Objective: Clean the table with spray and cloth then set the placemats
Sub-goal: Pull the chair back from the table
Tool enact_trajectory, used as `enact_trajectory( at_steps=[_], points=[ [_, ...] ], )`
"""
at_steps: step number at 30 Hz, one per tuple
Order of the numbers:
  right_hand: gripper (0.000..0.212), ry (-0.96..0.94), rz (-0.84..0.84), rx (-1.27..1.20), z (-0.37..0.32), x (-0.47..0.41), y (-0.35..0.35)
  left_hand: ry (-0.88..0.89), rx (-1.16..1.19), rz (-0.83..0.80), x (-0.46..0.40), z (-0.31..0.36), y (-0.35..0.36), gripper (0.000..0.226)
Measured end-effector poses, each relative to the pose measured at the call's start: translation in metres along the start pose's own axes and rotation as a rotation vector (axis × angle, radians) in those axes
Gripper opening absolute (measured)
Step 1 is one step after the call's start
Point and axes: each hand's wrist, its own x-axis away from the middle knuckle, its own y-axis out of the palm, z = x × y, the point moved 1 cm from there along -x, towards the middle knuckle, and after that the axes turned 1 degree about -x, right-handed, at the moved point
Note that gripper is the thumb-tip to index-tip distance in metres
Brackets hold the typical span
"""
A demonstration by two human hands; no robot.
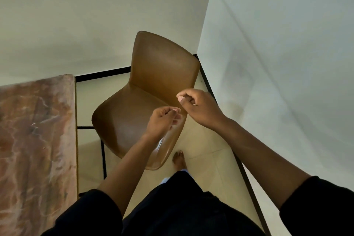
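The reddish marble table (pixel 36 140) fills the left side, and only its right end shows. No spray, cloth or placemat is in view. Both my hands hover above a brown chair (pixel 153 86) that stands to the right of the table. My left hand (pixel 164 120) is over the seat's right edge with its fingers curled and the thumb against them, and nothing shows in it. My right hand (pixel 197 107) is a little higher and further right, curled into a loose fist that holds nothing visible.
The chair stands in a corner between two pale walls (pixel 277 63). Beige floor tiles with black lines (pixel 210 168) lie below, and my bare foot (pixel 179 159) is beside the seat's front. A narrow gap separates the table's edge from the chair.
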Motion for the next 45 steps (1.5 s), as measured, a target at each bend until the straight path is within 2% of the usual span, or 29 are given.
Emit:
enact_trajectory(
  at_steps=[6,12,19,24,26,32,35,43,45],
  points=[
    [0.025,-0.011,-0.095,0.060,0.020,-0.098,-0.017,-0.167,0.087,0.033,-0.078,0.022,-0.005,0.026],
    [0.023,-0.096,-0.195,0.178,0.018,-0.188,-0.014,-0.307,0.154,0.125,-0.140,0.040,-0.025,0.012],
    [0.025,-0.382,-0.354,0.527,0.008,-0.288,0.015,-0.400,0.262,0.258,-0.195,0.041,-0.022,0.021],
    [0.024,-0.727,-0.486,0.811,0.007,-0.356,0.055,-0.522,0.307,0.337,-0.230,0.032,0.000,0.021],
    [0.026,-0.882,-0.557,0.934,0.009,-0.376,0.070,-0.595,0.315,0.355,-0.242,0.030,0.015,0.026],
    [0.040,-1.192,-0.737,1.233,0.020,-0.428,0.102,-0.816,0.466,0.419,-0.290,0.006,0.072,0.067],
    [0.044,-1.327,-0.739,1.341,0.028,-0.446,0.111,-0.865,0.573,0.490,-0.316,-0.004,0.095,0.067],
    [0.049,-1.440,-0.667,1.485,0.022,-0.463,0.139,-1.163,0.939,0.708,-0.323,0.018,0.121,0.083],
    [0.052,-1.419,-0.642,1.524,0.015,-0.470,0.147,-1.203,1.111,0.778,-0.332,0.007,0.140,0.095]
  ],
)
